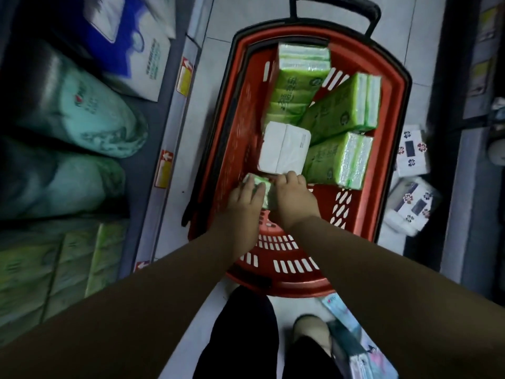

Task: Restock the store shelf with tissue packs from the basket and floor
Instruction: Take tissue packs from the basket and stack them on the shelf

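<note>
Tissue packs (338,110) in bright green wrap fill the far half of a red basket (397,149) that stands on the pale floor (426,50). A white pack (284,151) lies among them, right against the fingers of the right hand (293,195), just past the pack being held. A dark shelf (153,124) on the left holds big soft bags (90,110) and green stacks (68,255) nearer the person. Two flower packs (412,155) lie on the floor by the basket's right side. Both hands grip one small green pack (259,186) at the near left of the basket. The left hand (246,198) lies over its top with bent fingers, and the right hand curls round its right end. The small pack is green with a white edge and shiny wrap. Most of it is hidden under the hands. The shelf things are blurry, and the words on the packs are too small to read.
</note>
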